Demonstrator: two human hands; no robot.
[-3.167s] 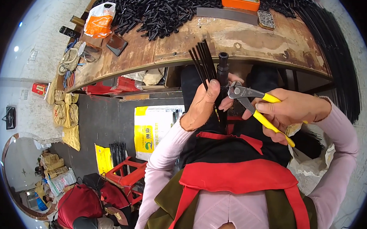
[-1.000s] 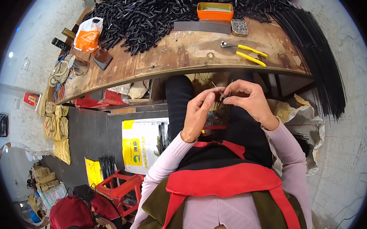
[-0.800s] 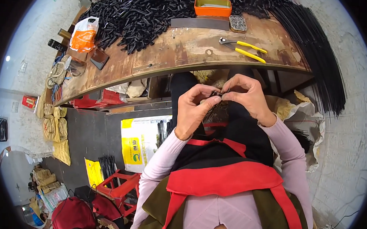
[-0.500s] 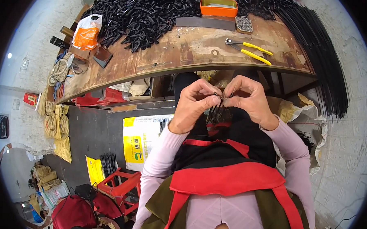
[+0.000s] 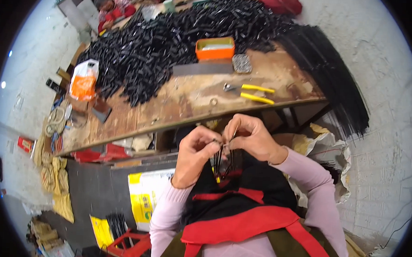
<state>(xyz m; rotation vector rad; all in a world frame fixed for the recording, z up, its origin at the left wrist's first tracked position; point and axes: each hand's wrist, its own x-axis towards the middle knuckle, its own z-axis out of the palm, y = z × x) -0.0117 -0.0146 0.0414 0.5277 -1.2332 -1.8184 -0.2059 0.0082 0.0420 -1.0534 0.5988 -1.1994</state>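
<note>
Both hands are raised over my lap, close together in front of the table edge. My left hand (image 5: 193, 155) pinches several thin black strands (image 5: 217, 163) between thumb and fingertips, and the strands hang down below it in loose loops. My right hand (image 5: 255, 139) sits slightly higher, its thumb and forefinger pinched on a thin dark strand beside the left fingertips. Where the strands meet between the fingers is too small and blurred to make out.
On the wooden table (image 5: 156, 109) lie a heap of short black pieces (image 5: 139, 66), yellow-handled pliers (image 5: 258, 94), an orange box (image 5: 215, 49) and a small tray of bits (image 5: 242, 63). Long black rods (image 5: 328, 74) overhang its right end. Another person (image 5: 112, 12) sits at far left.
My view has tilted up, so the table sits lower and a person shows at the far side. My hands have drawn slightly apart, the right one now higher than the left.
</note>
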